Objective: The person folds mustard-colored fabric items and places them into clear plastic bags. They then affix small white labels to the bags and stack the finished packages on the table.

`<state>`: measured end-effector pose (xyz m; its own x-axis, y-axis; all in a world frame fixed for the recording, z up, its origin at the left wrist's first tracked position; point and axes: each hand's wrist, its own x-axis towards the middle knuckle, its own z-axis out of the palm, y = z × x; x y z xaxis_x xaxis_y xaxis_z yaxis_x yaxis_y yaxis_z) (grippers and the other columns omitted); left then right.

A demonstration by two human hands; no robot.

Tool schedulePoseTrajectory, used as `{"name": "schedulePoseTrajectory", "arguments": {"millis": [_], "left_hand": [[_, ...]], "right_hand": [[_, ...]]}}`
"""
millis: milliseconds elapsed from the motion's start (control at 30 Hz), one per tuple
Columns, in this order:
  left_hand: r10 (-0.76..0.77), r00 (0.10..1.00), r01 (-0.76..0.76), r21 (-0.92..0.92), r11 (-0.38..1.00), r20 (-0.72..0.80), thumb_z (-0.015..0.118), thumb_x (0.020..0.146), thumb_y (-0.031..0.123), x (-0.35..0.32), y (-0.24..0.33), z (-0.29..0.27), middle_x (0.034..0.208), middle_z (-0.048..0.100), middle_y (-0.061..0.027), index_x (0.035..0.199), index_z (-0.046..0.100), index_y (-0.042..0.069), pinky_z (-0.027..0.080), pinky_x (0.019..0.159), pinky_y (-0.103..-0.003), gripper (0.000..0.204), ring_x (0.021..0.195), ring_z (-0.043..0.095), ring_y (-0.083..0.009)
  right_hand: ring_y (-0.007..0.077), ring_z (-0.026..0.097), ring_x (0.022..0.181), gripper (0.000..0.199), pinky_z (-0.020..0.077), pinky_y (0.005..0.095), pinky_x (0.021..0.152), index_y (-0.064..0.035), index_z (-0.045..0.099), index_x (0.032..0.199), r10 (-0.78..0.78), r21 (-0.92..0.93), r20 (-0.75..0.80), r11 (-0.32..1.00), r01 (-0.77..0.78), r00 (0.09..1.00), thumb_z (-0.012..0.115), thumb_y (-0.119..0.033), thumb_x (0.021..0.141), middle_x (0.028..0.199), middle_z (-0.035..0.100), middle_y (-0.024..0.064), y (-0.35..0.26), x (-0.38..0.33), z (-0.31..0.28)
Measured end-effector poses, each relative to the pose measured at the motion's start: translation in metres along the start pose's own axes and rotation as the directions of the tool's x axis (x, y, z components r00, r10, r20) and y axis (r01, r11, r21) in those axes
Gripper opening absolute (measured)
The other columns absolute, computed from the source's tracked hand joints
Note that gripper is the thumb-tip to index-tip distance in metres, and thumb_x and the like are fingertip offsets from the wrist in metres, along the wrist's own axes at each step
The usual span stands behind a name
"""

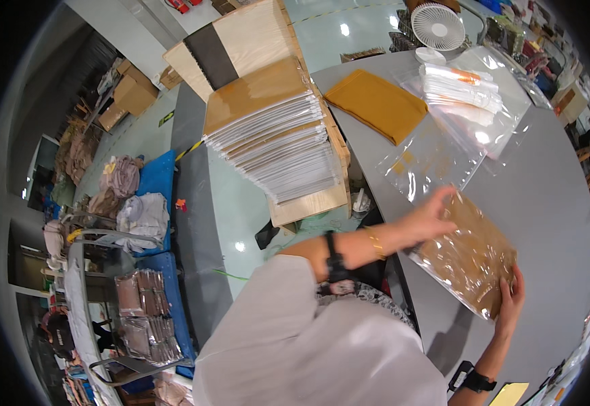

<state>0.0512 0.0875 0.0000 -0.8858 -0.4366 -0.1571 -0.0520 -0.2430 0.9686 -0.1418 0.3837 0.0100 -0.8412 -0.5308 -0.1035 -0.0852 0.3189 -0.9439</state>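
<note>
With the bag (469, 256) on the table (553, 196), we should smooth it lightly and evenly, our left hand (433, 219) with thumb and fingers apart at one end, our right hand (511, 299) at the other, its grip unclear.

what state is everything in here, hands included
Brown package: flat, in clear plastic, both hands on it
Left hand: touching the package's upper left part
Right hand: at the package's right edge
Mustard cloth: folded, on the grey table
Clear bag: lying on the table
Tall stack: flat packages, piled
White fan: running or not, can't tell
Pale garment: crumpled
</note>
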Motion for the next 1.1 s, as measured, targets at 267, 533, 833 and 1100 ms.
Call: {"name": "schedulePoseTrajectory", "arguments": {"millis": [267,533,833,1100], "left_hand": [[0.588,0.64,-0.451,0.378,0.809,-0.495,0.073,0.094,-0.003,-0.195,0.162,-0.32,0.122,0.069,-0.0056,0.148,0.057,0.01,0.058,0.096,-0.03,0.058,0.11,0.068,-0.015],[0.388,0.493,-0.107,0.389,0.915,-0.779,0.075,0.098,0.007,-0.211,0.137,-0.559,0.14,0.065,-0.0116,0.143,0.062,0.002,0.052,0.105,-0.031,0.047,0.125,0.064,-0.0187],[0.931,0.16,0.189,0.936,0.297,-0.327,0.06,0.108,0.016,-0.221,0.162,-0.445,0.123,0.066,-0.0161,0.137,0.059,-0.004,0.05,0.1,-0.034,0.036,0.113,0.062,-0.0182],[0.54,0.786,-0.399,0.914,0.07,0.301,0.075,0.09,0.014,-0.022,0.058,-0.241,0.111,0.07,-0.0161,0.117,0.071,-0.001,0.055,0.092,-0.043,0.031,0.109,0.066,-0.0342]], "right_hand": [[0.0107,0.067,0.104,0.049,0.0531,0.0254,0.083,-0.0054,0.061,0.147,-0.506,0.469,0.627,0.852,0.231,0.593,0.071,-0.021,0.102,0.126,0.07,0.0039,-0.227,0.076,0.325],[0.0233,0.073,0.1,0.04,0.0571,0.036,0.087,-0.0025,0.073,0.128,-0.552,0.112,0.518,0.801,0.588,0.653,0.076,-0.027,0.097,0.121,0.073,0.0138,-0.297,0.126,0.557],[0.0361,0.045,0.146,0.067,0.0318,0.0522,0.122,-0.0067,0.051,0.152,-0.582,-0.731,0.29,0.378,0.568,0.76,0.057,-0.052,0.104,0.155,0.05,0.0186,-0.076,0.133,0.326],[0.0372,0.019,0.162,0.076,0.0144,0.0577,0.129,-0.0098,0.036,0.164,-0.326,-0.88,0.235,0.328,0.343,0.916,0.052,-0.056,0.106,0.173,0.027,0.019,-0.009,0.033,0.231]]}}
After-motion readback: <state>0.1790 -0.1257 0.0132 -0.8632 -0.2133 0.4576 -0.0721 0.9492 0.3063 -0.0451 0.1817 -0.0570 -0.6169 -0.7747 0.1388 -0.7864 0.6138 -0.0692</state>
